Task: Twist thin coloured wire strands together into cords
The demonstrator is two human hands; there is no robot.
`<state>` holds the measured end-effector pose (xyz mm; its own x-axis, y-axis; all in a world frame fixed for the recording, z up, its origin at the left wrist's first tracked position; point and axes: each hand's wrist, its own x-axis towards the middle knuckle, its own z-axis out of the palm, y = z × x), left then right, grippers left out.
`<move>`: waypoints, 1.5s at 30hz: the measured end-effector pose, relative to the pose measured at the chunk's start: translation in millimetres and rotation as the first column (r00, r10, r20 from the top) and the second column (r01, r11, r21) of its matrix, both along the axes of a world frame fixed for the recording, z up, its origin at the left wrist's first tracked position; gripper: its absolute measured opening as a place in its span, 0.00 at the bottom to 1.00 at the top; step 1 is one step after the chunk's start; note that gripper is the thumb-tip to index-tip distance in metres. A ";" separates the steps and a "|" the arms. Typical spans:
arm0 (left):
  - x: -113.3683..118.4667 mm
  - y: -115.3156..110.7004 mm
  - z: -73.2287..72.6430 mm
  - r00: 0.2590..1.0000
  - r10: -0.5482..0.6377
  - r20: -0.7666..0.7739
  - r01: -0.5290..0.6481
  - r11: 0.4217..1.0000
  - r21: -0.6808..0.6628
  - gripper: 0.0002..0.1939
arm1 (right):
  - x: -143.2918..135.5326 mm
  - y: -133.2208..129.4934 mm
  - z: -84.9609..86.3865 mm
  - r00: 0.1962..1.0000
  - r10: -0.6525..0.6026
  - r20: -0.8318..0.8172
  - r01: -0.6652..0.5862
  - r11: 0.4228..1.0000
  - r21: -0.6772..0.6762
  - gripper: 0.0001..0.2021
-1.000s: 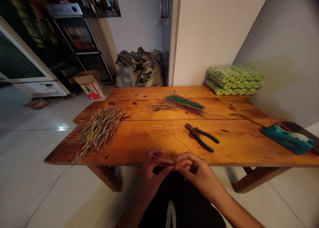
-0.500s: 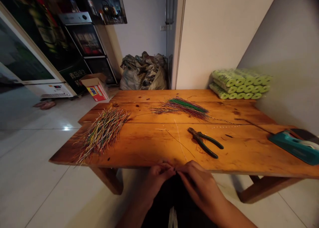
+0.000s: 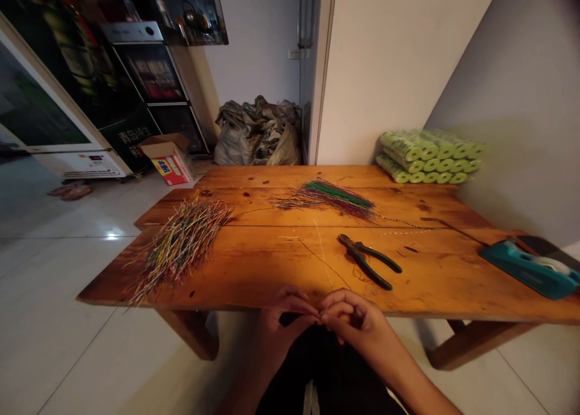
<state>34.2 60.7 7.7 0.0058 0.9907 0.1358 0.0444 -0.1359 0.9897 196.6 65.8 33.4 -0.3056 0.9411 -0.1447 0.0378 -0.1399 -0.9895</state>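
At the table's near edge, the fingertips of my left hand (image 3: 286,318) and my right hand (image 3: 353,316) meet in a pinch. Whatever lies between them is too thin or too hidden to make out. Just beyond the hands, a few loose thin wires (image 3: 322,253) lie on the wood, one white and one dark. Diagonal cutting pliers (image 3: 366,260) with dark green handles rest to the right of these, jaws toward the far left. A loose heap of multicoloured wires (image 3: 185,243) spreads over the table's left end. Farther back lies a bundle of purple and green wires (image 3: 335,196).
A teal tape dispenser (image 3: 530,269) stands at the right end of the wooden table (image 3: 272,270). Green-wrapped paper rolls (image 3: 428,155) are stacked at the back right. Behind the table are stuffed sacks (image 3: 258,134) and an open cardboard box (image 3: 170,159) on the floor.
My right hand has turned, its curled fingers showing more, and my left fingers have arched with a wider gap behind the pinch. The view has shifted slightly; the table things stay put.
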 end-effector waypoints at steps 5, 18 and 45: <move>16.8 -3.6 -9.8 0.954 0.187 0.234 -0.147 0.973 -0.179 0.05 | 0.3 -10.2 1.2 0.946 -0.154 0.285 0.002 0.882 0.471 0.04; 11.5 -7.7 0.0 0.972 0.196 -0.133 -0.191 0.980 0.049 0.05 | 7.5 4.8 -0.1 0.991 0.074 -0.111 -0.091 0.984 -0.152 0.12; 3.8 -18.6 0.1 0.831 0.413 -0.372 -0.257 0.879 0.402 0.04 | -6.9 -4.0 2.6 0.986 0.108 -0.127 -0.120 0.988 -0.093 0.08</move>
<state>38.0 42.2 7.8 -0.1826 0.8407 0.5098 0.5599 -0.3374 0.7568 189.7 61.8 36.0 -0.4312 0.8817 -0.1917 -0.0605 -0.2402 -0.9688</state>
